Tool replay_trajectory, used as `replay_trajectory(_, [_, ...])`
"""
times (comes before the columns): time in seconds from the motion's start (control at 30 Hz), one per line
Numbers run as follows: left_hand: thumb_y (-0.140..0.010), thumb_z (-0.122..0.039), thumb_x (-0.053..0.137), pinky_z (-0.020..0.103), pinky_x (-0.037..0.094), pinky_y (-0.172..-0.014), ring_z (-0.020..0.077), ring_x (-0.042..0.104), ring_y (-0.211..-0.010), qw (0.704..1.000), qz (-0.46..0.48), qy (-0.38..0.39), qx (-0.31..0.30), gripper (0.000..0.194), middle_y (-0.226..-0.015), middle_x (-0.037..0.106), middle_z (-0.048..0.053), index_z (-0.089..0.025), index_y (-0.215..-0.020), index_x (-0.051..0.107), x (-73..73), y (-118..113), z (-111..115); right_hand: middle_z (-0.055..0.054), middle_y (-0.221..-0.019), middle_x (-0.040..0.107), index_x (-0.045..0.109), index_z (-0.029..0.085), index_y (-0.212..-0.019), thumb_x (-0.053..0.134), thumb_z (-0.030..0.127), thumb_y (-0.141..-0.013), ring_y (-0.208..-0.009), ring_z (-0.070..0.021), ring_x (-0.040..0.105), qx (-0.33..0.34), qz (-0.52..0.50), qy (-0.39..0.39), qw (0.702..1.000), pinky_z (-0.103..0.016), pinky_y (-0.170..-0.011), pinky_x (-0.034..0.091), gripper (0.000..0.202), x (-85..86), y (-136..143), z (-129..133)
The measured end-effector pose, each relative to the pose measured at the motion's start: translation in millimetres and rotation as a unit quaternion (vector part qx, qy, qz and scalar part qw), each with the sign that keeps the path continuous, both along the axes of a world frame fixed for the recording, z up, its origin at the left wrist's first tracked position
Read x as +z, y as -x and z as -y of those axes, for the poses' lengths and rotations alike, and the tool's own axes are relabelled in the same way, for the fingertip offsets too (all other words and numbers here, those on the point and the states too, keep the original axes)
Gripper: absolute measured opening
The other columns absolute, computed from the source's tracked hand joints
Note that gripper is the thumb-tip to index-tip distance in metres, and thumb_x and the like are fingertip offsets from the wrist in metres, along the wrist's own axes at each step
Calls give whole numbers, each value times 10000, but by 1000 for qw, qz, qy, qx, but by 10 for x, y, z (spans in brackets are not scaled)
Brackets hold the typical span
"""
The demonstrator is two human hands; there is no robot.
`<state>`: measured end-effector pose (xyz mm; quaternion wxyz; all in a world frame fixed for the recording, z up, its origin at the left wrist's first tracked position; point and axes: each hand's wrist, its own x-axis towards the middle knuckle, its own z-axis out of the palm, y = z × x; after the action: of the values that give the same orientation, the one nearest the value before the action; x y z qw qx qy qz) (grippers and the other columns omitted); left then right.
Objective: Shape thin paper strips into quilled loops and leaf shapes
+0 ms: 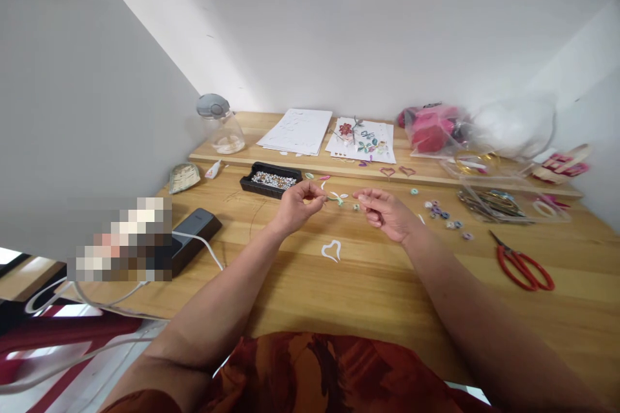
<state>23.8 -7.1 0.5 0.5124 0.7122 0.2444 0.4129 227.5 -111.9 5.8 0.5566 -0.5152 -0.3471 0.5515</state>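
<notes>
My left hand (301, 205) is raised over the middle of the table, with thumb and forefinger pinched on a thin green piece (334, 199). Facing it, my right hand (386, 214) has its fingers drawn together in a pinch; anything between them is too fine to make out. Just beyond and between the hands lie small white leaf-shaped cutouts (343, 195) and a little thread spool (356, 207). On the wood nearer to me is a white heart-shaped outline (331, 251). A black tray of beads (274, 179) stands behind my left hand.
Red-handled scissors (526, 270) lie at the right, near several small spools (438, 211) and a clear box of wire (498, 203). Papers (296, 131) and a lidded jar (220, 126) stand on the raised back ledge. A dark box (196, 239) with a white cable is left.
</notes>
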Motion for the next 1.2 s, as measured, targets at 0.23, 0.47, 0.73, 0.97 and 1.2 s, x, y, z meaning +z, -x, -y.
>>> replay_trajectory(0.23, [-744, -252, 705, 267, 482, -721, 113, 602, -701, 1000, 8, 18, -20, 128, -762, 667, 31, -153, -755, 625, -52, 9, -38, 49, -626, 478, 640, 217, -904, 787, 368, -669, -469, -67, 330, -16, -64, -14, 998, -232, -433, 177, 316, 65, -42, 17])
replay_trajectory(0.47, [-728, -228, 711, 264, 488, -722, 109, 599, -691, 1000, 2, 4, 4, 110, -750, 669, 25, -155, -743, 630, -31, 19, -43, 46, -647, 493, 644, 248, -933, 763, 365, -668, -465, -71, 260, -53, -85, -32, 994, -237, -442, 153, 313, 178, -69, 45])
replay_trajectory(0.73, [-734, -273, 736, 258, 467, -685, 110, 590, -676, 997, 16, 61, -50, 158, -738, 672, 31, -152, -738, 634, 8, 33, -8, 56, -660, 540, 663, 239, -937, 782, 371, -673, -452, -52, 283, -78, -65, -51, 993, -228, -443, 185, 318, 77, -112, 6])
replay_trajectory(0.97, [-734, -318, 772, 269, 463, -752, 111, 605, -729, 964, 98, 198, -151, 212, -768, 686, 26, -144, -761, 654, 37, 37, 68, -12, -703, 648, 707, 178, -785, 791, 413, -670, -586, -101, 494, -147, 208, -112, 961, -250, -556, 363, 275, -174, -48, -88])
replay_trajectory(1.2, [-677, -284, 817, 222, 438, -712, 93, 623, -773, 931, 164, 308, -109, 225, -835, 698, 18, -137, -746, 662, -3, -12, 67, -20, -666, 661, 718, 173, -758, 682, 404, -781, -557, -121, 489, -79, 389, -131, 908, -257, -537, 372, 235, -240, 211, -51])
